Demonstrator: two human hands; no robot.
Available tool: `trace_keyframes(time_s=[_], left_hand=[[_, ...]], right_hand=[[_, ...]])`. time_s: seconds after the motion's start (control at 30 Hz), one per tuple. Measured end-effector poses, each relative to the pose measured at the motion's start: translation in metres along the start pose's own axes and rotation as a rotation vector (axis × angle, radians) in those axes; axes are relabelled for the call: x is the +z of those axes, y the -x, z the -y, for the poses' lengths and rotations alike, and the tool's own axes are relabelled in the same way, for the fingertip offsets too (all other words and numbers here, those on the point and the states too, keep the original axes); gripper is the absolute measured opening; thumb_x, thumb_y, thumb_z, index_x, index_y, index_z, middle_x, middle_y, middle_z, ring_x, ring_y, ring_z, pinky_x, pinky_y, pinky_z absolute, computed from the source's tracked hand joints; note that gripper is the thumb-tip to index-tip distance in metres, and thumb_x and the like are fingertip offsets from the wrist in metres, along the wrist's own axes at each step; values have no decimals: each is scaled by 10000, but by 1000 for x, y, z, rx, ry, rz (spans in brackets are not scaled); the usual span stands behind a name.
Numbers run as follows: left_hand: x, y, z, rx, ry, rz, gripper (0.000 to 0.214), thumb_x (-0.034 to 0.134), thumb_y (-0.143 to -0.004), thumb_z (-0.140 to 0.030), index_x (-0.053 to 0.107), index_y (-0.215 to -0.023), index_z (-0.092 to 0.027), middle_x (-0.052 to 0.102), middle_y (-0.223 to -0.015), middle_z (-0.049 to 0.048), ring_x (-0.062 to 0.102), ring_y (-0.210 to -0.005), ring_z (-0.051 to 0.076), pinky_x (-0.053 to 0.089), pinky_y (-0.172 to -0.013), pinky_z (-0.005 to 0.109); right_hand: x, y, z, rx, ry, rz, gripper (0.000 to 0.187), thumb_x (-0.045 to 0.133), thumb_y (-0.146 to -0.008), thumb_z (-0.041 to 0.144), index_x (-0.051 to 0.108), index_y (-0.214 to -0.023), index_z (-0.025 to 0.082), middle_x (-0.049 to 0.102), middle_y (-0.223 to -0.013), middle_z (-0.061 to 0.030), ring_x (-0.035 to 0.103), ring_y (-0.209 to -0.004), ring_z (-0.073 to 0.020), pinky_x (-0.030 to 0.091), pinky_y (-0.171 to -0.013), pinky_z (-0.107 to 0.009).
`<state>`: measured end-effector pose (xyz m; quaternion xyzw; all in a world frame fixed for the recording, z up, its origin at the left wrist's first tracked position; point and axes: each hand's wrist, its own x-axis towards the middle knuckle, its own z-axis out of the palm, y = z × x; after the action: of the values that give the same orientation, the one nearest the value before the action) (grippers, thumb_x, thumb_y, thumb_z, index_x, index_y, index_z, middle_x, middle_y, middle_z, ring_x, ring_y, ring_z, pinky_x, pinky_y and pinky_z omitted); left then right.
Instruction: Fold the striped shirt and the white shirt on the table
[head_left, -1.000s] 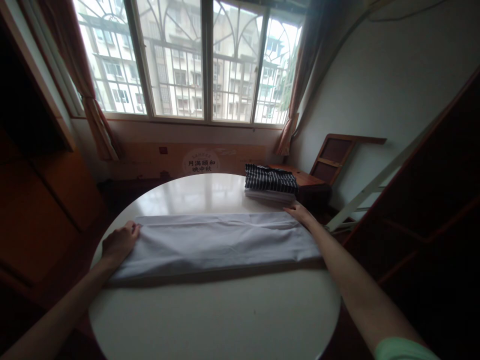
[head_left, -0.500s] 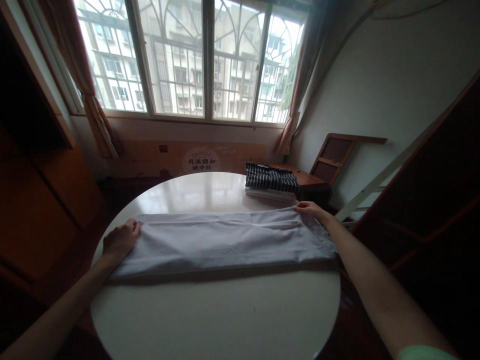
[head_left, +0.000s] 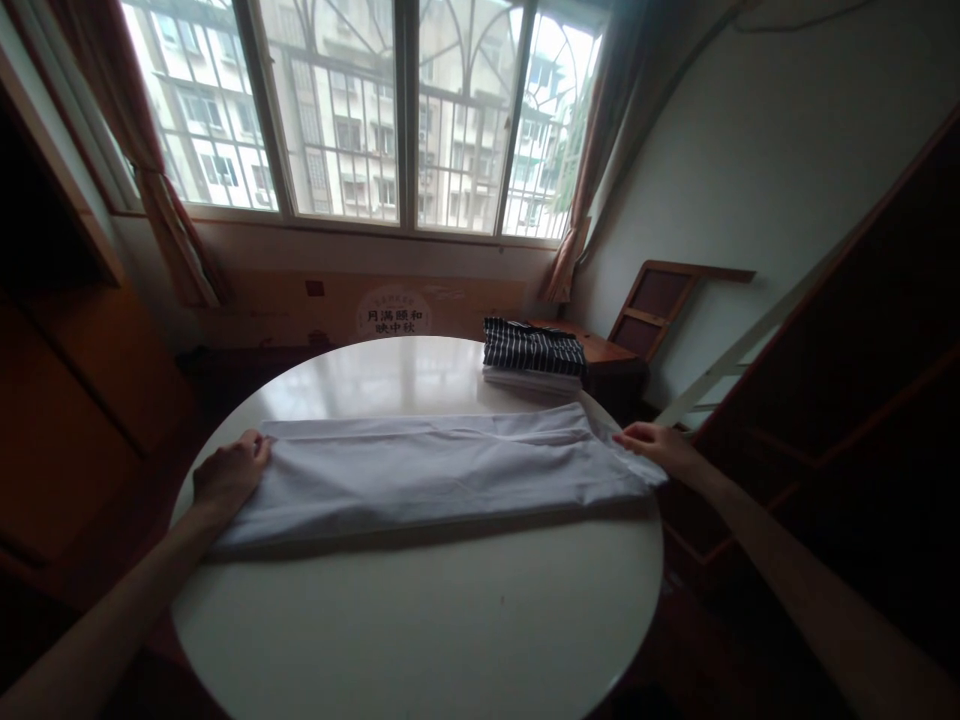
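Across the round white table (head_left: 405, 630) lies a white garment (head_left: 420, 470), folded lengthwise into a long strip with a few creases along its upper side. Its exact kind does not show. My left hand (head_left: 231, 472) is closed on the strip's upper left corner. At the other end, my right hand (head_left: 660, 448) pinches the bunched, uneven edge of the cloth, which hangs slightly over the table's right rim. The right fingertips are partly hidden by the fabric.
A stack of folded clothes, a black-and-white striped one (head_left: 532, 347) over white ones (head_left: 532, 380), sits at the table's back right. Behind it stand a wooden stand (head_left: 600, 345) and a wooden frame (head_left: 660, 295). A barred window (head_left: 409, 120) fills the far wall.
My right hand has moved from the strip's upper right corner outward and down to its right end. My left hand keeps its hold. The view has shifted slightly.
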<state>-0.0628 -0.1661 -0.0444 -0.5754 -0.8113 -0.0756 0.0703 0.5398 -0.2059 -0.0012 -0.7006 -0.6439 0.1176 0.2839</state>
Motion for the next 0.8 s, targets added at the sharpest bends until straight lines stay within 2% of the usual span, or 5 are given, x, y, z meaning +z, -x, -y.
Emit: trace_keyframes(time_s=[0.07,0.13,0.37,0.57,0.8], left_hand=[[0,0,0,-14,-18,10,382,250,-868,-415,530,-993,-187,645,-839,109,603,-757,246,368,-560,265],[0,-1,0,-17,-29,18,380,244,-866,-425,520,-994,-196,644,-841,95,603,-757,239,367,-563,259],[0,0,1,-2,-44,30,390,243,-863,-444,518,-993,-200,645,-854,87,603,-753,227,368,-559,248],[-1,1,0,-3,-46,29,393,253,-864,-437,524,-1007,-191,650,-859,95,606,-756,227,370,-563,244],[-2,0,1,-6,-10,29,407,246,-863,-434,533,-1007,-184,650,-864,118,610,-776,259,382,-567,269]], right_hand=[[-3,30,-2,34,46,109,355,606,-587,534,639,-604,181,641,-613,-25,573,-607,-180,412,-557,-251],[0,53,-6,75,31,114,325,616,-578,512,632,-618,190,632,-592,-12,564,-567,-168,405,-528,-245],[25,81,-26,316,-116,-131,327,623,-559,492,575,-607,172,602,-528,-31,552,-506,-173,387,-467,-256],[38,85,-27,229,-218,-265,318,625,-567,463,557,-649,164,614,-609,-26,568,-585,-174,422,-518,-255],[23,76,-12,479,-542,-53,129,643,-625,255,548,-607,169,620,-565,-28,614,-555,-169,484,-481,-238]])
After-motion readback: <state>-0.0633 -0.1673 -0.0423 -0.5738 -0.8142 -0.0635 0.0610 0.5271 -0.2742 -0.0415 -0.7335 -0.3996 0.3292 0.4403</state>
